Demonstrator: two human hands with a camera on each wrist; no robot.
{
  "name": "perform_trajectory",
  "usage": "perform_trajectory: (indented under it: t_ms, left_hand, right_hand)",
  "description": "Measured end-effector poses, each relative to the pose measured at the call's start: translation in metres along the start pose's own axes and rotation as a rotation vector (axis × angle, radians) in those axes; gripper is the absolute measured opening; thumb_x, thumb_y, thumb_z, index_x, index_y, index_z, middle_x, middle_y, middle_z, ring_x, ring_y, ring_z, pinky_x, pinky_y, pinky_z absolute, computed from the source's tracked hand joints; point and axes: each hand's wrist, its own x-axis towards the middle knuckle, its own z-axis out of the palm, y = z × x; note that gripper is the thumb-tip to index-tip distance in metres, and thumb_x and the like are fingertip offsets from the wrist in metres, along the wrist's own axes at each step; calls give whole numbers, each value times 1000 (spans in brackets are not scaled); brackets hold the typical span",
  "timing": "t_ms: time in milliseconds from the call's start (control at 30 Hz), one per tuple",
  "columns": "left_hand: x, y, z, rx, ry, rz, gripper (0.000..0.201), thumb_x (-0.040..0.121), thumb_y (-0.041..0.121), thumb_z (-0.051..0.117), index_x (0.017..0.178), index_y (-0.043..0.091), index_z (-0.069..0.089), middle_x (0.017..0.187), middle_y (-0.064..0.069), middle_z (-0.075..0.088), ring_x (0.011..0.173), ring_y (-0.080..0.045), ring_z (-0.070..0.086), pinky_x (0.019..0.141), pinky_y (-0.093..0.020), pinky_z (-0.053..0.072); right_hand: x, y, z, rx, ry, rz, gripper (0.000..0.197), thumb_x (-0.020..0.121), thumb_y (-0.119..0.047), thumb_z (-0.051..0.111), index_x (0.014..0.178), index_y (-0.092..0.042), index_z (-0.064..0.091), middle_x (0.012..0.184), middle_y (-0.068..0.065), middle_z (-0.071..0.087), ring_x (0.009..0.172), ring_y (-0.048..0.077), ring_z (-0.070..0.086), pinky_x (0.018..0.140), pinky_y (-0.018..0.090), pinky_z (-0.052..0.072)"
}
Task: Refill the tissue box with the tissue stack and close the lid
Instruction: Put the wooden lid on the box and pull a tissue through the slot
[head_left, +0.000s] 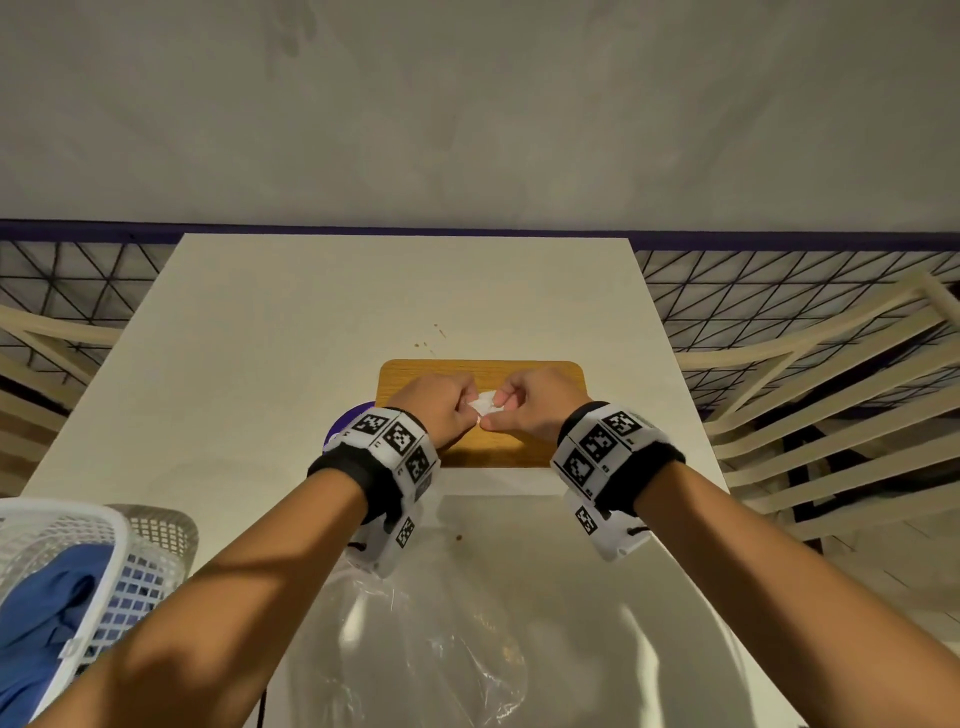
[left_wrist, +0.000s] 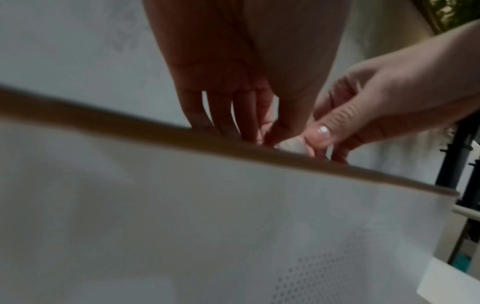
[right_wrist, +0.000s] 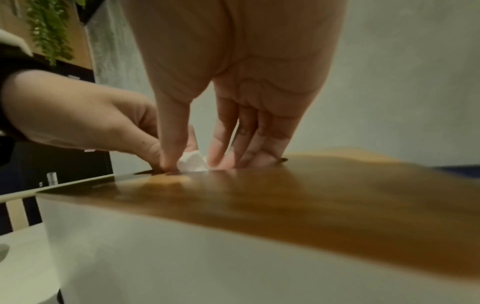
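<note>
Pinching tissue (head_left: 484, 404), right wrist shows slot (right_wrist: 155, 171)

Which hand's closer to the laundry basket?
Left. The left hand is on the wooden lid, on the side toward the laundry basket; the right hand is further away.

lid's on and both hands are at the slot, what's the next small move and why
Probably pull the tissue a little further up through the slot. The wooden lid already sits on the tissue box, and the left hand and right hand pinch only a small white tip showing above it.
</note>
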Motion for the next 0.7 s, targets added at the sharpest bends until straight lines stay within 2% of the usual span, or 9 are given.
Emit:
perform_trajectory:
  t_ms: [67, 167, 267, 333, 400, 500, 567, 633, 700]
  left_hand:
    - [2, -2, -2, -6, -26, 6, 21, 89, 20, 52, 106, 12, 60, 94, -5, 65, 82, -17, 52, 73, -27, 41]
    - [3, -2, -4, 7, -46, 33, 21, 90, 21, 50, 105, 13, 63, 95, -6, 67, 81, -16, 52, 72, -25, 39]
    - [3, -4, -2, -84, 1, 34, 14, 90, 19, 49, 88, 15, 62, 84, -5, 63, 80, -19, 55, 63, -23, 38]
    - [3, -5, -2, -170, 46, 22, 13, 90, 21, 50, 81, 14, 57, 80, -4, 60, 78, -21, 55, 62, -24, 39]
    - [4, -3, -2, -216, 62, 21, 13, 89, 26, 54, 82, 15, 55, 78, -1, 59, 75, -19, 54, 66, -28, 42]
    - [3, -1, -6, -159, 14, 63, 15, 88, 26, 58, 98, 15, 57, 73, 7, 50, 66, -9, 45, 60, -22, 33]
    - [3, -3, -9, -33, -36, 116, 21, 89, 20, 55, 108, 12, 58, 85, 1, 56, 77, -14, 47, 68, -24, 34]
    - [2, -5, -12, 97, -68, 136, 21, 91, 17, 50, 109, 11, 60, 95, -6, 56, 91, -22, 51, 76, -31, 39]
    - [1, -7, -15, 156, -79, 113, 22, 92, 15, 48, 109, 12, 62, 99, -6, 51, 102, -25, 50, 84, -35, 41]
  right_hand:
    - [1, -1, 1, -84, -33, -4, 32, 76, -28, 74, 101, -11, 64, 88, -1, 55, 83, 14, 51, 69, 23, 38]
    - [1, -1, 3, -86, -18, -4, 25, 79, -23, 71, 98, -8, 67, 90, 3, 61, 85, 15, 53, 73, 25, 42]
    - [-2, -2, 6, -11, 32, -14, 22, 81, -22, 68, 95, -4, 68, 86, 4, 63, 83, 16, 55, 76, 28, 45]
    - [-4, -3, 8, 28, 53, -6, 24, 81, -24, 68, 95, -5, 67, 82, 1, 59, 79, 15, 53, 73, 26, 43]
    - [-2, -3, 10, 30, 71, 5, 17, 84, -18, 63, 93, -5, 67, 82, 4, 60, 79, 18, 54, 69, 25, 41]
    - [1, -5, 6, 77, 102, 42, 13, 84, -10, 59, 93, -4, 66, 77, 4, 59, 77, 20, 53, 57, 22, 39]
    - [0, -7, 1, 130, 131, 57, 15, 85, -7, 56, 95, -3, 65, 70, -1, 53, 75, 18, 50, 52, 16, 34]
    - [2, -9, -4, 168, 137, 60, 18, 88, -8, 51, 98, -4, 66, 78, 0, 55, 79, 16, 50, 53, 13, 34]
    - [2, -11, -7, 177, 120, 61, 19, 90, -10, 50, 101, -5, 65, 86, 1, 55, 82, 15, 49, 54, 11, 33]
